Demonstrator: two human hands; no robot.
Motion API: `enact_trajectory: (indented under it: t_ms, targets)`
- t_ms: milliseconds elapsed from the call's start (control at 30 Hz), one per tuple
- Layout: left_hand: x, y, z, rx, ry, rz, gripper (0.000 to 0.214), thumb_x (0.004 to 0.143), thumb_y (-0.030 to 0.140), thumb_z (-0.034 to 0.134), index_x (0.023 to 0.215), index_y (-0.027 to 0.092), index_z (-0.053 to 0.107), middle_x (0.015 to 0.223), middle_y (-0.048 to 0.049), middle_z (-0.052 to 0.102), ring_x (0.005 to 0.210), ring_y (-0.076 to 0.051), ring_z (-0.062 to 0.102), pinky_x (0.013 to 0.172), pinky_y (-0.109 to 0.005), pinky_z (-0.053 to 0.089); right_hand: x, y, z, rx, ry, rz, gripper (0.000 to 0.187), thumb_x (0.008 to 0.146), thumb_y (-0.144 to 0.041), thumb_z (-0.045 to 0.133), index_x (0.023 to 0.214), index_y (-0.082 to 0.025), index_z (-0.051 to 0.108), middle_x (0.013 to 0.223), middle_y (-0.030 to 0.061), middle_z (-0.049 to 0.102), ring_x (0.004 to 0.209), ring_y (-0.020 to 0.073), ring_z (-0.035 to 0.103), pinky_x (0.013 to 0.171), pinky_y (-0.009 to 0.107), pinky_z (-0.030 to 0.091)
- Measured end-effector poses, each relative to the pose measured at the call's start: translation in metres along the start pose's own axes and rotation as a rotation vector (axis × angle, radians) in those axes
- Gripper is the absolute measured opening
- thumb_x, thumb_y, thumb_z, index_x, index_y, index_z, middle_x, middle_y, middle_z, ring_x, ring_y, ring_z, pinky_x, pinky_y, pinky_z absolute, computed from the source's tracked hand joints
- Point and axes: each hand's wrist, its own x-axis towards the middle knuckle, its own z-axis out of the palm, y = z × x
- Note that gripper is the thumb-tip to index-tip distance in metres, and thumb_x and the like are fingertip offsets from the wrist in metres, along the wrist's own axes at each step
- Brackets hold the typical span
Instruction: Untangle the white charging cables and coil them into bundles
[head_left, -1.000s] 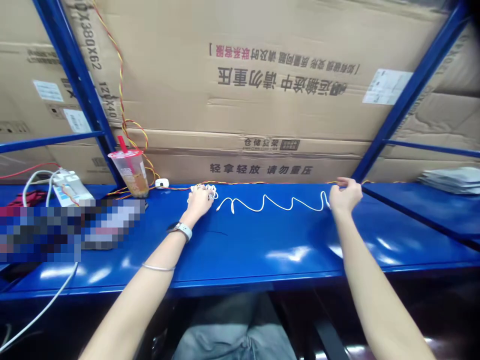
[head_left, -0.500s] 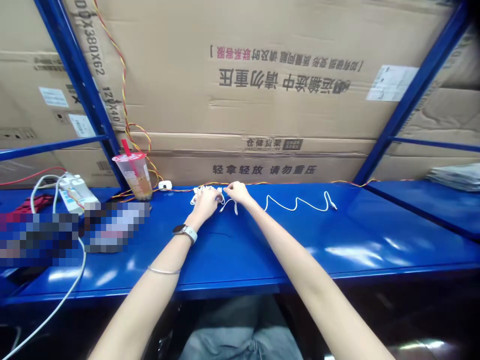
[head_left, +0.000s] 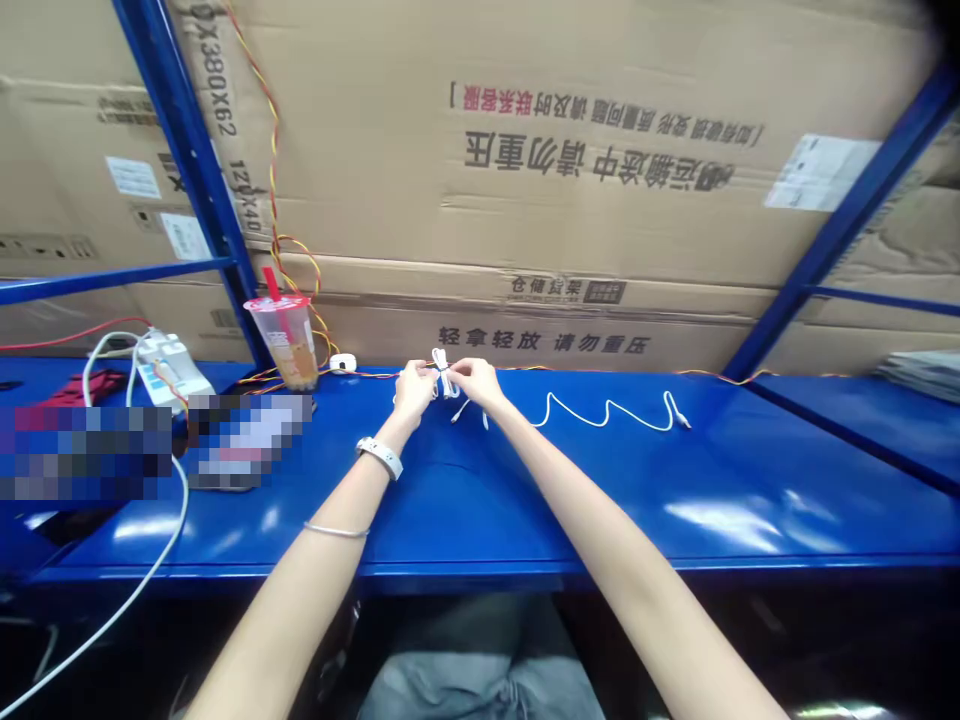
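- White cable bundle (head_left: 442, 372), one: looped lengths gathered at the middle by what looks like a dark tie; held between the two hands over the far part of the desk, near the cardboard.
- Left hand (head_left: 415, 390): fingers curled and closed on the bundle's left side; wrist bears a pale watch band (head_left: 380, 458), forearm a thin bangle (head_left: 336, 530).
- Right hand (head_left: 476, 384): thumb and fingers drawn together in a pinch on the bundle's right side, at its middle.
- Loose white cable (head_left: 577, 405), one: laid in waves on the desk, connector end at right; partly hidden by the right hand and wrist.
- Desk (head_left: 525, 500): blue, glossy, reflecting light near its front edge.
- Drink cup (head_left: 289, 340), clear, red lid and straw, part-filled; upright at left.
- Small white case (head_left: 343, 363): just right of the cup.
- Twisted red-and-yellow wire (head_left: 274, 150): hanging down the cardboard, then running along the desk's back.
- White power strip (head_left: 176, 370): left of the cup, white cord attached.
- Cardboard (head_left: 480, 230), printed, behind the desk; white label (head_left: 821, 172) at right.
- Stacked flat items (head_left: 922, 375): far right.
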Motion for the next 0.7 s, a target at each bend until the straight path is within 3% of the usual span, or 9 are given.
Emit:
enact_trajectory:
  t_ms: [133,333,467,700]
  targets:
    - [-0.008,0.004,0.004,-0.338,-0.352,-0.011,0.024,0.086,0.028,0.058,0.103,0.013,0.067,0.093,-0.0103,0.072,0.08,-0.017,0.067,0.074,-0.03,0.053,-0.017,0.01,-0.007,0.396,0.067,-0.145,0.02,0.077,-0.029,0.062,0.089,-0.016,0.071,0.089,0.0048,0.074,0.083,0.0179,0.068,0.075,0.027,0.051]
    - [-0.016,0.011,0.001,-0.457,-0.537,0.069,0.036,0.074,0.031,0.075,0.105,0.015,0.069,0.106,-0.0098,0.072,0.092,-0.018,0.067,0.081,-0.029,0.053,-0.034,0.01,-0.028,0.598,0.099,-0.104,0.025,0.069,-0.033,0.07,0.086,-0.016,0.07,0.075,0.0033,0.072,0.068,0.0164,0.065,0.065,0.027,0.05]
    - [-0.018,0.017,-0.003,-0.39,-0.476,0.135,0.048,0.067,0.032,0.079,0.11,0.014,0.068,0.102,-0.0098,0.073,0.091,-0.02,0.068,0.082,-0.032,0.053,-0.037,0.002,-0.037,0.617,0.072,-0.114,0.026,0.07,-0.036,0.068,0.087,-0.016,0.071,0.08,0.005,0.073,0.072,0.0172,0.065,0.065,0.027,0.05]
    - [-0.019,0.022,-0.001,-0.069,-0.268,0.318,0.038,0.068,0.031,0.076,0.103,0.014,0.072,0.102,-0.0095,0.072,0.084,-0.022,0.068,0.074,-0.031,0.053,-0.038,0.0,-0.039,0.489,0.119,-0.153,0.028,0.067,-0.04,0.073,0.082,-0.017,0.07,0.081,0.004,0.073,0.079,0.0198,0.067,0.074,0.03,0.052]
